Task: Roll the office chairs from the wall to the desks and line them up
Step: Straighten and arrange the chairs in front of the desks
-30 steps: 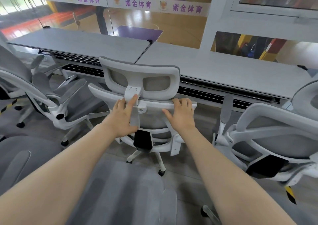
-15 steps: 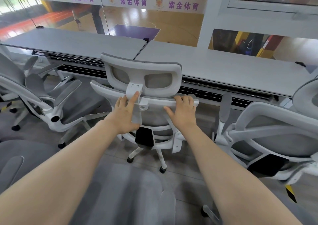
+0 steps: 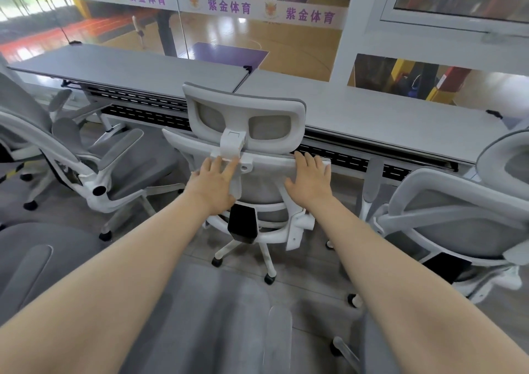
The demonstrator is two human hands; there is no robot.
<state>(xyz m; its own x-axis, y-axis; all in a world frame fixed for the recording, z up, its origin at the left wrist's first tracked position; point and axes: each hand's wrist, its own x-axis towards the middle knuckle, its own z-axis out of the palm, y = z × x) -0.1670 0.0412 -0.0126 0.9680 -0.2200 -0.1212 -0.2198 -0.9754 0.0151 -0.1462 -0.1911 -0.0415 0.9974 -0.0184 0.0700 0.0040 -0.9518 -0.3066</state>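
We rested our left hand (image 3: 213, 183) and right hand (image 3: 310, 180), fingers nearly straight, gripping nothing, atop the chair (image 3: 259, 196) back, facing the far desk (image 3: 386, 116).

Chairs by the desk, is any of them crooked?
Yes. The grey mesh chair on the left is turned sideways to the long grey desk, while the grey mesh chair in the middle, under both hands, squarely faces it.
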